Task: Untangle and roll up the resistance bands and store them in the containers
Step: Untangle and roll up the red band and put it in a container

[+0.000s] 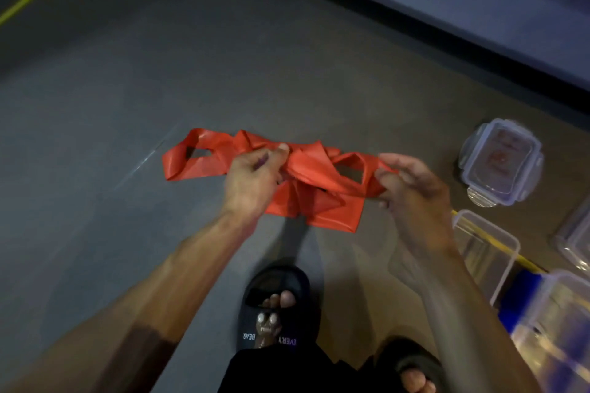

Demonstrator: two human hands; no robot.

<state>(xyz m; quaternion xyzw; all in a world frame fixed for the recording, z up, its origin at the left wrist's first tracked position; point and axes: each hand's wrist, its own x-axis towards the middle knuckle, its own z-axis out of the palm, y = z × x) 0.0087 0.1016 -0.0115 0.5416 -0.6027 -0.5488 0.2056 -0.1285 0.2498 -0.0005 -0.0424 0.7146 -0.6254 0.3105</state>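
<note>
**Red band still knotted, both hands working it above the floor**

Nearest, two dark slides (274, 306) stand on the grey floor (95, 137); the forward one carries white lettering that reads upside down as "EVERY" and "BEAR", with a small bear figure between the words.

To the right of the feet stand clear containers (485, 249), open and showing nothing inside, with something blue and a yellow strip behind them.

Above the feet, the band (319, 169) hangs in a twisted bunch between the hands, held off the floor. The left hand (252, 179) pinches a fold near the middle with thumb and curled fingers. The right hand (412, 182) has its fingers bent around the band's right-hand loop. A free loop sticks out past the left hand, and flat layers sag below.

Farther right, a lidded container (501, 163) lies on the floor near the wall; a faint reddish mark shows on its lid, too blurred to read.

Judging the risks: pulling both ends apart may tighten the twist rather than free it; the stretchy band could snap back if one grip slips; the sagging layers might catch under a slide.
</note>
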